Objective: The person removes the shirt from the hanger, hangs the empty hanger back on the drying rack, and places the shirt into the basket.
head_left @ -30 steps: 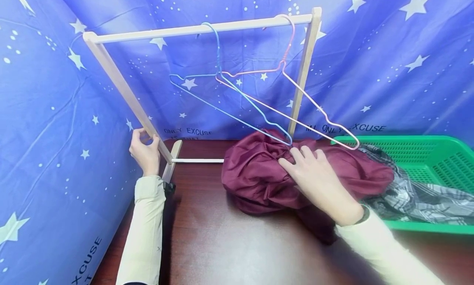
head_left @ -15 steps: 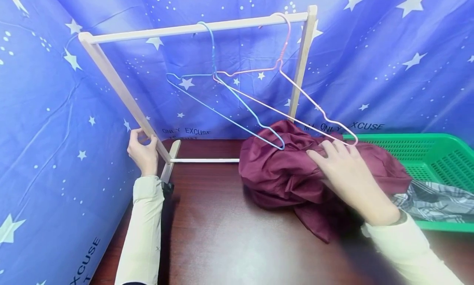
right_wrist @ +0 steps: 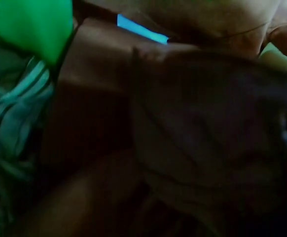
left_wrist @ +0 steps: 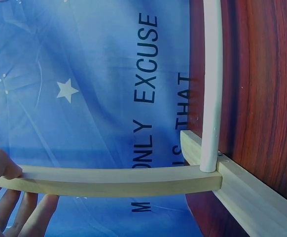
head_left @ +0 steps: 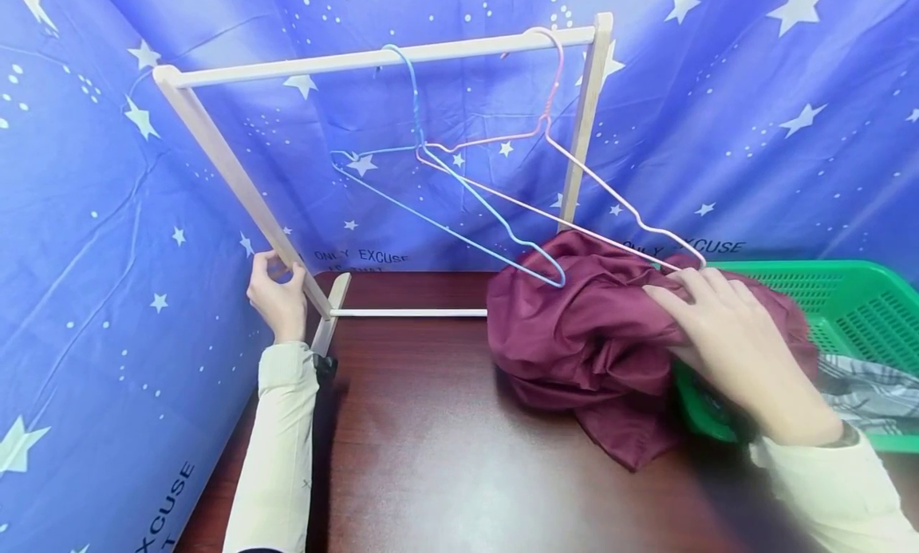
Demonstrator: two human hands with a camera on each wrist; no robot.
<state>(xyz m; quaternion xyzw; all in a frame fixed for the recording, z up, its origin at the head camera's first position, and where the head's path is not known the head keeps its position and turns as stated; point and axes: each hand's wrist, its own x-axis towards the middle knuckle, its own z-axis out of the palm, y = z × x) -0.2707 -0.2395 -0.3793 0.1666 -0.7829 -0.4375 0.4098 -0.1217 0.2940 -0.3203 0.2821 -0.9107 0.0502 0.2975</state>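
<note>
In the head view my left hand (head_left: 278, 296) pinches the lower part of the wooden rack's left post (head_left: 230, 174). The left wrist view has the thumb on one side of that post (left_wrist: 119, 181) and the fingers on the other. My right hand (head_left: 743, 345) grips a bunched maroon cloth garment (head_left: 574, 329) from above, its fingertips sunk in the folds. The garment is lifted partly over the green basket's left end. A blue hanger (head_left: 459, 230) and a pink hanger (head_left: 599, 182) hang from the top bar, their lower right corners meeting the garment. Dark cloth fills much of the right wrist view.
The green plastic basket (head_left: 854, 270) stands at the right with a grey plaid cloth (head_left: 872, 389) inside. A white lower rod (head_left: 409, 313) joins the rack's feet. Blue star-printed curtain (head_left: 459, 2) closes off the back and left of the brown table (head_left: 431, 457).
My right hand has moved right with the maroon garment, toward the basket, uncovering more of the lower rod. The hangers have swung slightly. My left hand stays on the post.
</note>
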